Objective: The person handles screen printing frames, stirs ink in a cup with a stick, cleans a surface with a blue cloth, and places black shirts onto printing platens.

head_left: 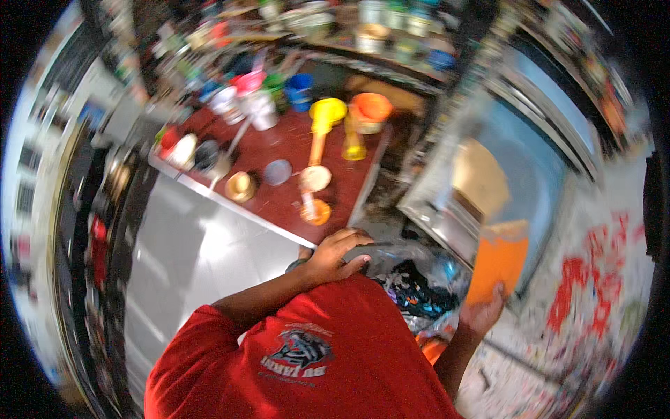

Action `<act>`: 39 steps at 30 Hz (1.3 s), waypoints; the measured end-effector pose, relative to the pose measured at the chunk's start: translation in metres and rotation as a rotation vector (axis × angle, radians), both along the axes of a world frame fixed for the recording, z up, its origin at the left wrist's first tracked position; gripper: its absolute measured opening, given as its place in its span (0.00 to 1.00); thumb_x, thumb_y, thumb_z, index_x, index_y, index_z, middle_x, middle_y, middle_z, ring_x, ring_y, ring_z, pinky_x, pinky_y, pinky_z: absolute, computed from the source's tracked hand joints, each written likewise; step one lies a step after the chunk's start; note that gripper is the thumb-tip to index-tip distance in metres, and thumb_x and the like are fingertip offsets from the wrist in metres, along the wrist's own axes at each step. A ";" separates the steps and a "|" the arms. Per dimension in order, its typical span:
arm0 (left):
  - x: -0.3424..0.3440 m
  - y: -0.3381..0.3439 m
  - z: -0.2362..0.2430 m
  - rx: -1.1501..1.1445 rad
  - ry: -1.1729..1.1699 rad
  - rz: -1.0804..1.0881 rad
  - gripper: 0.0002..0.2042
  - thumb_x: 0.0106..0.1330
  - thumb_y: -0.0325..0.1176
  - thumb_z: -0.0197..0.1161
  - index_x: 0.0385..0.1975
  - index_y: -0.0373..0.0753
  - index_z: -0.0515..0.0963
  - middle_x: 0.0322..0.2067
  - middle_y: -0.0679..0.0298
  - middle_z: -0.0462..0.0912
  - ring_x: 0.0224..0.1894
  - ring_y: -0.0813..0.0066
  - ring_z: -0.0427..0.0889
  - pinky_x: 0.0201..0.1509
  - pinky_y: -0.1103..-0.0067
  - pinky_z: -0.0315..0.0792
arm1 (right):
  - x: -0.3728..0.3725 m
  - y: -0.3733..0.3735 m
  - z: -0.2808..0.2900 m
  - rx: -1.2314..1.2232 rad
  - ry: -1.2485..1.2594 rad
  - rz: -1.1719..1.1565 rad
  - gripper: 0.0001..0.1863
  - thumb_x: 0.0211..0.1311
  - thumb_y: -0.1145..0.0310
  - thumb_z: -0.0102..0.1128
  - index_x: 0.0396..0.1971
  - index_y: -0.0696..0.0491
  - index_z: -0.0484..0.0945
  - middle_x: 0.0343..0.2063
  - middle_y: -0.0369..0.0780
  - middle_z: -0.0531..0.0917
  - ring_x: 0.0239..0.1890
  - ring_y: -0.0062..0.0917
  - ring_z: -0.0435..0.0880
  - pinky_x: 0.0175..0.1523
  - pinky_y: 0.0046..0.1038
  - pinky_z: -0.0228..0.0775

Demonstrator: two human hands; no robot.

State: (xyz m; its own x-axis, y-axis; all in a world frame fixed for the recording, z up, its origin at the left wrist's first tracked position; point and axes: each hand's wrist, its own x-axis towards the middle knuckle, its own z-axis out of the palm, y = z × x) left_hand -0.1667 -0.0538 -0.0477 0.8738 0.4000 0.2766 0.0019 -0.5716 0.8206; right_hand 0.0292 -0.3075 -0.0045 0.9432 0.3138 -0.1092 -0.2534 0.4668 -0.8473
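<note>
Red counter (279, 202) crowded: cups, yellow funnel (326, 112)

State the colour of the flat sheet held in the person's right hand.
Orange; the sheet shows best in the head view.

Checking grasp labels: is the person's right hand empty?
No, the right hand grips the lower edge of an orange sheet.

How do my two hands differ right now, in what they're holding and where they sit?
The left hand curls over a dark flat thing at the red counter's corner; the right hand holds an orange sheet upright by its lower edge. The left sits higher and near the middle, the right lower and further out. Both are bare.
</note>
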 end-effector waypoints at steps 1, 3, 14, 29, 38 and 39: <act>-0.024 0.004 -0.009 -0.102 0.040 0.046 0.14 0.56 0.30 0.62 0.41 0.36 0.72 0.38 0.55 0.77 0.40 0.60 0.77 0.44 0.70 0.72 | -0.012 0.017 0.008 0.034 0.018 0.033 0.25 0.58 0.70 0.51 0.57 0.56 0.61 0.53 0.44 0.70 0.54 0.33 0.70 0.58 0.35 0.61; -0.083 0.016 -0.055 -0.240 0.043 0.363 0.11 0.56 0.28 0.60 0.39 0.35 0.72 0.35 0.57 0.77 0.36 0.67 0.77 0.40 0.76 0.71 | -0.034 0.057 0.013 0.067 0.047 0.124 0.26 0.58 0.69 0.50 0.57 0.56 0.60 0.53 0.44 0.68 0.55 0.34 0.68 0.60 0.37 0.58; -0.355 0.169 -0.249 -0.493 0.234 1.124 0.28 0.49 0.34 0.69 0.49 0.31 0.67 0.43 0.51 0.75 0.44 0.64 0.77 0.43 0.73 0.73 | -0.176 0.217 -0.053 -0.435 -0.196 0.565 0.21 0.64 0.67 0.46 0.54 0.60 0.61 0.51 0.46 0.69 0.54 0.34 0.69 0.59 0.34 0.60; -0.288 0.334 -0.295 0.045 0.335 0.695 0.49 0.26 0.43 0.78 0.56 0.39 0.61 0.55 0.60 0.66 0.61 0.55 0.57 0.62 0.59 0.50 | -0.367 0.367 -0.106 -0.296 0.165 0.288 0.16 0.63 0.72 0.48 0.51 0.55 0.67 0.48 0.40 0.74 0.51 0.28 0.73 0.55 0.31 0.66; -0.279 0.337 -0.299 -0.052 0.225 0.596 0.43 0.31 0.48 0.76 0.52 0.40 0.66 0.50 0.57 0.70 0.60 0.54 0.60 0.62 0.51 0.49 | -0.385 0.382 -0.097 -0.564 -0.043 0.180 0.14 0.63 0.70 0.49 0.47 0.59 0.70 0.43 0.39 0.76 0.44 0.22 0.75 0.49 0.25 0.67; -0.282 0.335 -0.300 -0.092 0.203 0.539 0.43 0.32 0.48 0.76 0.52 0.39 0.65 0.50 0.56 0.70 0.59 0.54 0.61 0.61 0.51 0.50 | -0.381 0.382 -0.103 -0.610 -0.170 0.173 0.13 0.63 0.71 0.50 0.46 0.60 0.71 0.41 0.38 0.77 0.43 0.21 0.76 0.48 0.24 0.67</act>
State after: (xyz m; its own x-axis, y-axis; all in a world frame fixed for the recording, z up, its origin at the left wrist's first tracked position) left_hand -0.4490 0.2816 -0.3476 0.5717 0.8176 0.0679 0.4351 -0.3724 0.8197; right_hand -0.3520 0.0745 -0.1075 0.9045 0.3915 -0.1691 -0.1206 -0.1454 -0.9820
